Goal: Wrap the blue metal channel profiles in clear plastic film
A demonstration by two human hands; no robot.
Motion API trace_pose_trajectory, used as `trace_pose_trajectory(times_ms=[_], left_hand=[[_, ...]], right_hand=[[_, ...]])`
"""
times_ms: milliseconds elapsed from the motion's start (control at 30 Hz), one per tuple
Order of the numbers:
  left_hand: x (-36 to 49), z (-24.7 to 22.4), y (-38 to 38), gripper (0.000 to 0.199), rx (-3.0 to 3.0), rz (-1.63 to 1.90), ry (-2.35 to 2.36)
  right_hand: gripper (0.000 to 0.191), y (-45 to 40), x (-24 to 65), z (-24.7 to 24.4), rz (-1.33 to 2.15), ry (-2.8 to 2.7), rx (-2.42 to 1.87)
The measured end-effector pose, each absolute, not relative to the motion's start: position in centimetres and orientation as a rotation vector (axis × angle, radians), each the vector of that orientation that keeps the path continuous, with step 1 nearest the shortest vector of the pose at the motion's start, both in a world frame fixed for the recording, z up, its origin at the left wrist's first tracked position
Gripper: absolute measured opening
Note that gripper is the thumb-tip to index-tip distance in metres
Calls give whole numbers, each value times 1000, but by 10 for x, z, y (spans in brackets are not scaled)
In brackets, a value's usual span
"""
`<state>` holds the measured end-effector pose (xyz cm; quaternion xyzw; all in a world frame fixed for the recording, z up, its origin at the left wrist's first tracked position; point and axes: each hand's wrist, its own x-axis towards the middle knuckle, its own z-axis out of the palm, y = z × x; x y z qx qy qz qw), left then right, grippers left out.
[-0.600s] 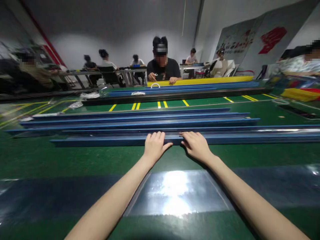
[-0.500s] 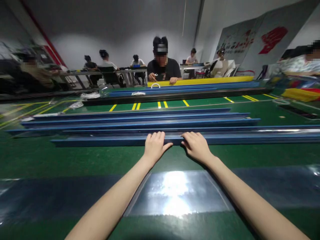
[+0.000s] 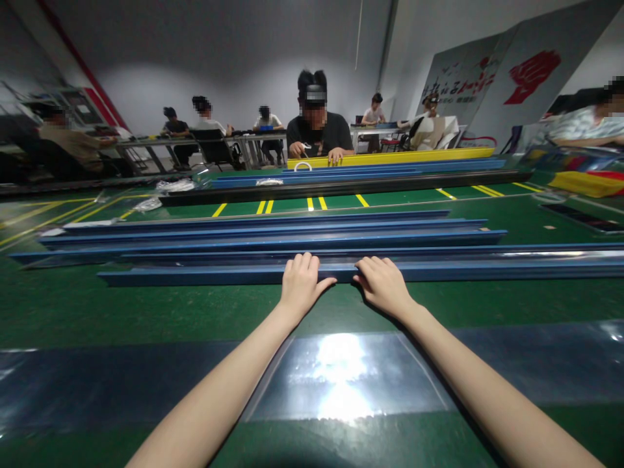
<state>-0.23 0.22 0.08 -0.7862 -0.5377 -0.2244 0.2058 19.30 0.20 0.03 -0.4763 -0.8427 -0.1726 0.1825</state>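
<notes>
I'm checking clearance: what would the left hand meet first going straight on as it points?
Probably the far wall of the long blue trough-shaped channel under the left hand; depth is unclear.

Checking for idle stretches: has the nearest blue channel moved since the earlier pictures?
No. Judged against the yellow stripes on the green table, the nearest blue channel stays in place, with no visible shift.

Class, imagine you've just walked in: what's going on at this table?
The person's left hand and right hand are side by side on the nearest blue channel, a small gap between them, fingers over its near edge. More blue channels lie just behind it on the green table. A shiny strip lies nearer, beneath the forearms. Opposite, a co-worker in black has one hand on a yellow strip.
</notes>
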Motion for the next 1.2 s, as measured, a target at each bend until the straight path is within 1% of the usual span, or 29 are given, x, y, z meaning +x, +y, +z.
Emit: trace_pose_trajectory(times_ms=[533,1200], left_hand=[[-3,0,4,39,-2202,-726,-1547],[-3,3,0,39,-2197,-668,-1535]], right_hand=[[14,3,193,0,-502,-2388,-1340],[15,2,193,1,-479,-2398,-1347]])
